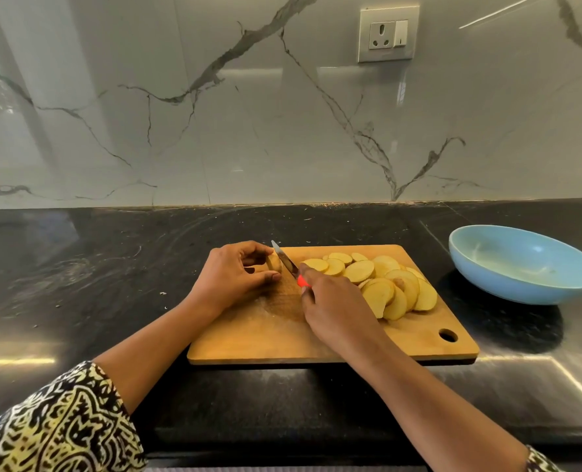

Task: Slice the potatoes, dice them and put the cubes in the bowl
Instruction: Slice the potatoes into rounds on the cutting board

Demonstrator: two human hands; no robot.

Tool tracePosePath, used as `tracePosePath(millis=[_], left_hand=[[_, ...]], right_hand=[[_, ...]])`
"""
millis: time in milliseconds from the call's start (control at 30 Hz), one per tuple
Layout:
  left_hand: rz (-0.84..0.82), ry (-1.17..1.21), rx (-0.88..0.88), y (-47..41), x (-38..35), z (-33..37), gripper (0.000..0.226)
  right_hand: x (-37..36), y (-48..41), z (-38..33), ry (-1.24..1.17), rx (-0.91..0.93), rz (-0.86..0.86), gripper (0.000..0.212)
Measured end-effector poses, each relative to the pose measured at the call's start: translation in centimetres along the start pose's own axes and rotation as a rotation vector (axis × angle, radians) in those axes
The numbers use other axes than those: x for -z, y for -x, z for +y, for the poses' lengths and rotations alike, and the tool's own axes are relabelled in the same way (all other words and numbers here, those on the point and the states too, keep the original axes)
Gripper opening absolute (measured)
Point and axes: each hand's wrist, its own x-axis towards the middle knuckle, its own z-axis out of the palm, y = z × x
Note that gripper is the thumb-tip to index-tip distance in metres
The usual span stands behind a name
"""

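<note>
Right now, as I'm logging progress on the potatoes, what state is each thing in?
Left hand, holding the potato end on the board.
Right hand, gripping the knife.
Knife, blade against the potato end.
Slices, piled on the board, none diced.
Bowl, upright, no cubes inside.
Board, flat on the counter.

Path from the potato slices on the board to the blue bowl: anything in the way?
Nothing visible. The potato slices lie on the right half of the cutting board, the blue bowl stands just right of the board, and only a strip of black countertop lies between them.
</note>
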Motion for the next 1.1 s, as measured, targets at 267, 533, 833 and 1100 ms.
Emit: tracePosePath(millis=[267, 533, 833, 1100], left_hand=[[0.016, -0.020, 0.013, 0.0, 0.0, 0.3, 0.046], [0.015, -0.011, 0.014, 0.0, 0.0, 0.2, 0.044], [0.028, -0.028, -0.006, 0.0, -0.2, 0.2, 0.046], [0.042, -0.029, -0.011, 0.1, -0.2, 0.1, 0.041]], right_hand=[[0.1, 0.0, 0.3, -0.037, 0.016, -0.016, 0.049], [-0.3, 0.1, 0.1, -0.044, 0.020, 0.009, 0.051], [-0.4, 0.0, -0.2, 0.016, 0.077, 0.059, 0.051], [-0.4, -1.7, -1.1, 0.127, 0.080, -0.009, 0.051]])
